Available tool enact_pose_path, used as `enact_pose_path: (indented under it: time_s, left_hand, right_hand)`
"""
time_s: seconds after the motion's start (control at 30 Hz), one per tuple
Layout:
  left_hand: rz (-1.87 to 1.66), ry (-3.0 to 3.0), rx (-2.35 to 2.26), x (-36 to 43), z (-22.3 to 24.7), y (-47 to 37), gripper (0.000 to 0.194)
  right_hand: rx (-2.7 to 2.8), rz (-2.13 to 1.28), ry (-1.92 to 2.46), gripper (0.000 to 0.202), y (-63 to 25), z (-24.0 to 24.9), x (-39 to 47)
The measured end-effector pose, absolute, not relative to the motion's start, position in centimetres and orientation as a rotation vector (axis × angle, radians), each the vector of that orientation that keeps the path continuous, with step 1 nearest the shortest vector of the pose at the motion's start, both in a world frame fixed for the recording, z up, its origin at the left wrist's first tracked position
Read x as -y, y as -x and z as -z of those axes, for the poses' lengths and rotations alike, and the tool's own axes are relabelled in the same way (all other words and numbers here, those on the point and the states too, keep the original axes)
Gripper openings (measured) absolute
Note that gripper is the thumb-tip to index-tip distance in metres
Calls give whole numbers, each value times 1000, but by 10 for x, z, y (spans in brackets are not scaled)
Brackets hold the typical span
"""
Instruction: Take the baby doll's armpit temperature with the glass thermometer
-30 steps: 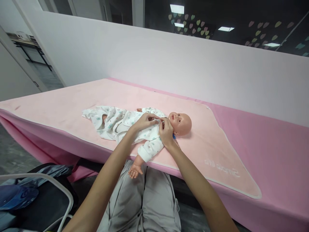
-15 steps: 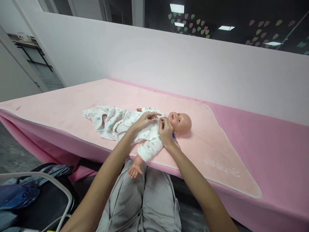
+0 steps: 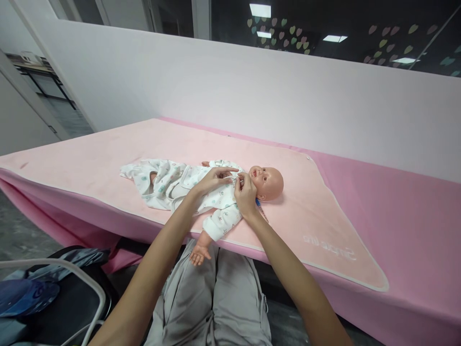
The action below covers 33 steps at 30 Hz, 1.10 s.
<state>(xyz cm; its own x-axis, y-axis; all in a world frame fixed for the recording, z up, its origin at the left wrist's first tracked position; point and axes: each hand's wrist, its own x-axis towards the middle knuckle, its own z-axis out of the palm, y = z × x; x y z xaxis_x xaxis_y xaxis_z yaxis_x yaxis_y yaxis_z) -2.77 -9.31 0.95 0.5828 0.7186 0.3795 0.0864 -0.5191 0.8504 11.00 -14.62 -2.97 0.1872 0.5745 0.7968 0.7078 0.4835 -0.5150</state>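
Observation:
A baby doll [image 3: 271,183] lies on its back with its head to the right, dressed in a white printed baby garment [image 3: 221,222]. Both my hands meet over its upper chest, just below the chin. My left hand [image 3: 215,180] has its index finger stretched out, while its thumb and other fingers close on a thin white tie string [image 3: 234,178]. Pinched fingers of my right hand [image 3: 246,193] hold the same tie close to the neck. Their tips partly hide the string. One doll arm [image 3: 201,249] hangs over the near table edge, palm up.
A pale pink mat [image 3: 295,226] covers much of the pink-draped table [image 3: 406,226]. Behind it rises a white wall [image 3: 288,101] with dark glass above. At the lower left stands a black chair [image 3: 68,298] with cloth and a blue item on it.
The white string between my fingers now looks more bunched, and my fingertips have shifted slightly. The whole view has moved a little; the doll lies as before.

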Motion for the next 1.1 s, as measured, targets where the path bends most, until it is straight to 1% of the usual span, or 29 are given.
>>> enact_pose_path:
  time_s: [0.27,0.83,1.1]
  left_hand:
    - [-956,-2022,-651,94,-9,30,45]
    - [-1010,-2011,-702,95,-8,28,38]
    - [-989,-2031,-689,95,-6,29,42]
  right_hand:
    - [1466,118,1201,15,-109,26,148]
    - [1486,63,1209,13,-108,26,150]
    - [1517,65,1221,19,-110,26,151]
